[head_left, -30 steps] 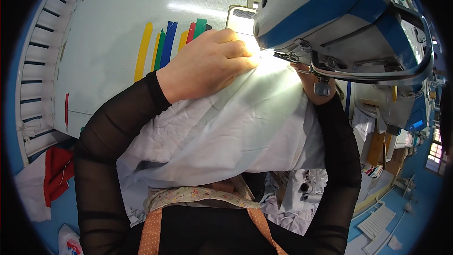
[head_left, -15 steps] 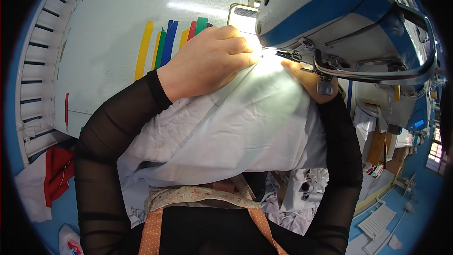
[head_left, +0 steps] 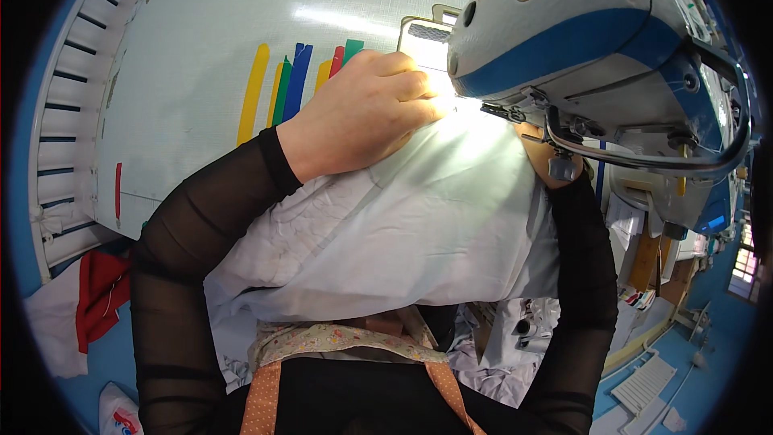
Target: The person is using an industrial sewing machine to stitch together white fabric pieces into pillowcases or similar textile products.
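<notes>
White fabric (head_left: pixel 411 234) stretches from under the sewing machine's (head_left: pixel 564 40) needle area down over my lap, with soft creases at its left. My left hand (head_left: pixel 366 117) is closed with curled fingers on the cloth's far edge, just left of the presser foot (head_left: pixel 503 113). Bright lamp light washes out the fingertips there. Right of the foot, my right hand (head_left: pixel 555 165) lies by the cloth's right side. Its fingers are mostly hidden behind the machine head and a bent metal bar (head_left: pixel 644 159), so their grip does not show.
Coloured tape strips, among them a yellow one (head_left: pixel 254 93) and a blue one (head_left: pixel 294 80), stick to the pale table (head_left: pixel 185 72) beyond my left arm. A slatted white rack (head_left: pixel 64 129) borders the left. Red-and-white cloth (head_left: pixel 101 302) hangs below it. More white cloth (head_left: pixel 515 354) lies beneath.
The whole view has shifted slightly, so table and machine sit a little lower and further right. My left hand keeps its place on the cloth; less of my right fingers shows now.
</notes>
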The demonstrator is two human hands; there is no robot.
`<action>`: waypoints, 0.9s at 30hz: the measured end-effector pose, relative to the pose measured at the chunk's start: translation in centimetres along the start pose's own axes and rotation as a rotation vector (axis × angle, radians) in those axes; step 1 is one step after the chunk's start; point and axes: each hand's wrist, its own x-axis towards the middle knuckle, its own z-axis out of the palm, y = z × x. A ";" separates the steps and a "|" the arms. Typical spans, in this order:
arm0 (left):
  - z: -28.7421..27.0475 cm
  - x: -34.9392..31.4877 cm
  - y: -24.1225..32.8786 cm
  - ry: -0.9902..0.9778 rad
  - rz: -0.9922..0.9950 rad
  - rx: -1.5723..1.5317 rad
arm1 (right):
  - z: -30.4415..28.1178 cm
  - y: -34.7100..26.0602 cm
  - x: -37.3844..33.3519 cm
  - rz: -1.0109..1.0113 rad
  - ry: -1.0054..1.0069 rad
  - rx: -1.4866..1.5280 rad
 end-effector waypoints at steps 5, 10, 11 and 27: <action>0.1 0.0 -0.1 0.040 0.016 0.006 | 0.7 -1.1 -0.8 0.157 0.217 -0.210; 0.0 0.1 -0.1 0.039 0.004 0.004 | -0.6 -2.0 -0.2 0.432 -0.021 0.514; 0.0 0.1 -0.2 0.036 0.005 0.005 | -0.7 -2.2 -0.1 0.514 -0.114 0.749; -1.7 -0.7 0.5 0.024 -0.409 -0.306 | -3.6 5.5 0.2 0.372 0.632 0.616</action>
